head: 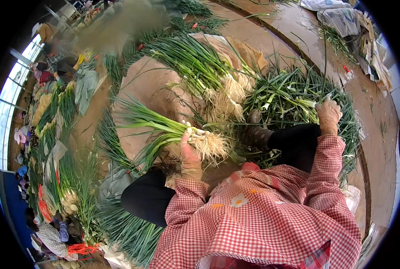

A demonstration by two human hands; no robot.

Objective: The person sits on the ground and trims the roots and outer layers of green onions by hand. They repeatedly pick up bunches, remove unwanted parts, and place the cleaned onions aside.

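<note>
My left hand (189, 151) is closed around a bunch of green onions (166, 129), gripping it near the white bulbs, with the pale roots to the right and the leaves spreading left. My right hand (329, 112) is held out to the right over a heap of loose green leaves (297, 90); a long thin leaf (325, 60) rises from its fingertips. Beyond my left hand, a pile of green onions with roots (193, 64) lies on brown sheeting (149, 80).
More green onions (129, 232) lie beside my left knee. A boot (255, 131) is between the onion piles and the leaf heap. At the left, co-workers (53, 235) sit among onion bundles and red ties (82, 248). Plastic sacks (341, 22) lie at the upper right.
</note>
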